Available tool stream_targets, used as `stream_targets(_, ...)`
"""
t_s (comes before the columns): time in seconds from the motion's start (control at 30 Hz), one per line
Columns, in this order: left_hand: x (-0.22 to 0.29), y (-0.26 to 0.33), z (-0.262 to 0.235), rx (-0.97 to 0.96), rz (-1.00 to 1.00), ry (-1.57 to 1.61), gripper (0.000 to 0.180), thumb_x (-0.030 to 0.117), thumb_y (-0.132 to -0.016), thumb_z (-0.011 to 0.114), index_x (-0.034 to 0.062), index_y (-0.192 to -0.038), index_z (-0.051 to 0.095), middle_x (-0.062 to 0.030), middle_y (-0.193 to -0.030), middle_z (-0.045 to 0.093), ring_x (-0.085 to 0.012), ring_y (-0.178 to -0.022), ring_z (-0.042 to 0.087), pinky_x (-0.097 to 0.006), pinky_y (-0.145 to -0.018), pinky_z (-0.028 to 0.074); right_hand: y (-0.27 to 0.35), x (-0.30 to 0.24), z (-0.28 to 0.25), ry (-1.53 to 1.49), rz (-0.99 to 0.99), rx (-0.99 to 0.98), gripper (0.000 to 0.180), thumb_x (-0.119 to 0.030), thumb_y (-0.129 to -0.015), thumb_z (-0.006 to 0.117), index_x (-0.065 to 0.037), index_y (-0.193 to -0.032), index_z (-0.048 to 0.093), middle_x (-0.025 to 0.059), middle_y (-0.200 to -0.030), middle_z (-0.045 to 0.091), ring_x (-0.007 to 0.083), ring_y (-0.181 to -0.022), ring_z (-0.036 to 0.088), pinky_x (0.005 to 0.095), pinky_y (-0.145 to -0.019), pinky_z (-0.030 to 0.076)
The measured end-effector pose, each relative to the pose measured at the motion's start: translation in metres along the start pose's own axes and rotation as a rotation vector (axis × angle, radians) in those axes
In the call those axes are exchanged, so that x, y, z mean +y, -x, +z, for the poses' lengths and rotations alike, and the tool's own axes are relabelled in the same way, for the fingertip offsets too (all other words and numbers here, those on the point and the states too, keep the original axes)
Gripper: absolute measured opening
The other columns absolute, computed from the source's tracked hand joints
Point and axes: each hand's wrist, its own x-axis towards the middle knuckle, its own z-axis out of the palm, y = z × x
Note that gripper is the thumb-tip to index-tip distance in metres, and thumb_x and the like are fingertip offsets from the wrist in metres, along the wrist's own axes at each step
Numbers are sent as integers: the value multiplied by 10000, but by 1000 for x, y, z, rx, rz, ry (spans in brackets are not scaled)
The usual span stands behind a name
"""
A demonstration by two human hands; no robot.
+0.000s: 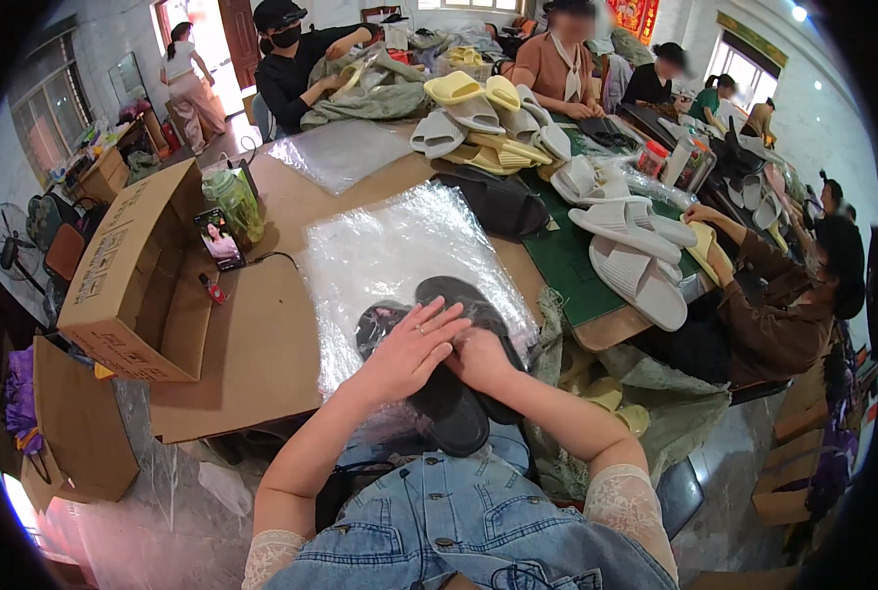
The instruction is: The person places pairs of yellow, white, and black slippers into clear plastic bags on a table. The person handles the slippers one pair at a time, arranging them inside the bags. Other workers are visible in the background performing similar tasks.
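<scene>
Two black slippers [456, 408] lie stacked at the near edge of the table, partly on a stack of clear plastic bags [400, 241]. My left hand [411, 349] rests flat on top of the pair, fingers spread, a ring on one finger. My right hand [478, 356] lies curled against the slippers just right of the left hand, its fingers tucked under and partly hidden. Whether the slippers sit inside a bag cannot be told.
An open cardboard box [134, 285] stands at left, with a phone [219, 239] and a green jar [234, 202] beside it. Piles of white and yellow slippers [488, 118] and white slippers [636, 251] cover the far and right table. Several people sit around.
</scene>
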Motion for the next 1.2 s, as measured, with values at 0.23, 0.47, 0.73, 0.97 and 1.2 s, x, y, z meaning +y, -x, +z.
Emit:
stream_targets(0.23,-2,12,-9,-31,60,-24,422,179,-1050,407,87,-1445,523,-113,-1556,443,-337,-1498,299,-497,-1244,166,-41,19,46,17,25,0,242,-297,-861,683,-64,-928,688,174,-872,695,384,-834,683,474,-707,552)
stream_targets(0.47,9,17,-25,-54,172,123,434,224,-1049,429,93,-1450,529,-93,-1525,489,-352,-1486,319,-505,-1238,187,-106,7,57,227,152,-26,381,-375,-948,619,-19,-840,699,194,-872,691,356,-837,710,452,-706,573)
stream_targets(0.73,-17,30,-30,40,11,-231,469,155,-969,550,132,-1437,541,-81,-1573,431,-331,-1487,324,-507,-1238,191,-152,41,77,231,283,213,379,-381,-924,649,-8,-993,645,188,-936,657,369,-880,676,472,-783,561)
stream_targets(0.97,-21,82,-38,92,-106,-8,639,174,-877,653,112,-1486,467,-157,-1576,395,-373,-1471,336,-476,-1216,266,-34,-1,8,39,-210,163,497,-171,-866,709,-35,-1321,561,169,-1110,589,355,-1048,574,446,-842,521)
stream_targets(1.2,-32,124,-55,30,-182,-384,885,149,-715,740,80,-1522,385,-146,-1630,292,-376,-1514,236,-491,-1207,290,71,53,-97,144,-429,177,477,-60,-707,709,-135,-1177,697,59,-1001,627,266,-855,645,369,-725,549)
